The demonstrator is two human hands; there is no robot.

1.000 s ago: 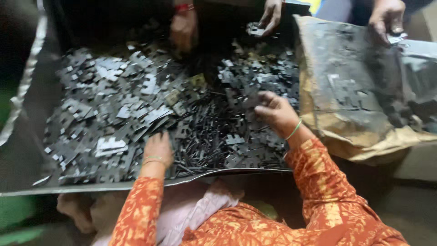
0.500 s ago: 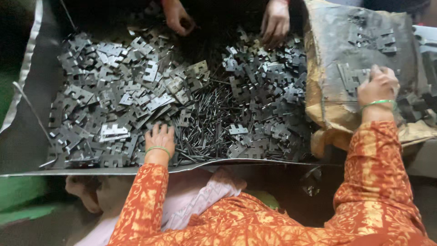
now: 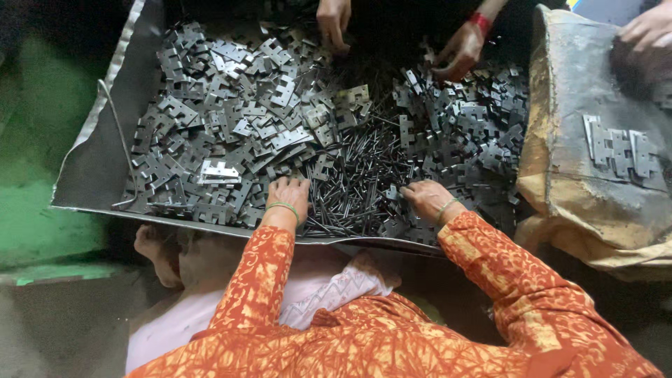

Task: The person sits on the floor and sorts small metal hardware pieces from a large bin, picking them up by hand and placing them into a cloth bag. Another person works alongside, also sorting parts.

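1. At the far left a worn green painted floor runs beside the work area, dim and scuffed, with a darker grey patch below it.
2. A large grey sheet-metal tray lies flat, its left edge bent up; a thin bent wire rests against that side.
3. The tray holds a thick heap of small dark stamped metal hinge plates, and one paler silver hinge lies on top near the front.
4. The left hand, a green bangle at the wrist, rests palm down with fingers curled on the plates at the tray's front edge; whether it grips anything I cannot tell.
5. A pile of thin dark metal pins fills the middle of the tray, between the two hands.
6. The right hand lies just right of the pins, fingers bent and pinched on a small plate.
7. Two other people's hands reach into the heap from the far side.
8. At the right a stained brown sack carries a short row of hinges.
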